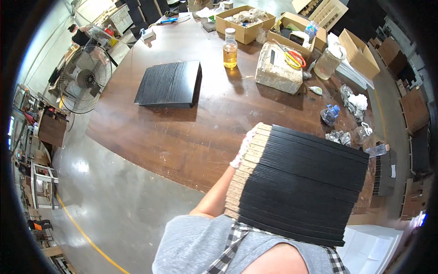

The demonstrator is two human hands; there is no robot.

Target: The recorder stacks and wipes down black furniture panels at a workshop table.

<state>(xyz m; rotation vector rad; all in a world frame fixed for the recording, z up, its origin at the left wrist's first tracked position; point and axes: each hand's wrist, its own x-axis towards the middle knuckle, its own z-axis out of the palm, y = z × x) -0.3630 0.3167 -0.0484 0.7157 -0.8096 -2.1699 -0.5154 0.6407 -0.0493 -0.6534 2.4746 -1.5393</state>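
Black boards (299,185), a thick stack of them with pale cardboard-coloured edges, were held up against your chest, above the near edge of the brown counter (182,137). Your left hand (244,148), in a light glove, was closed on the far left corner of the stack. Your right hand was hidden behind the boards, so I cannot tell its grip. A second black stack (169,84) lay flat further away on the counter, with a bottle of yellow liquid (230,49) near it. The held stack looked tilted; I think the loose boards could slide off if one side dropped.
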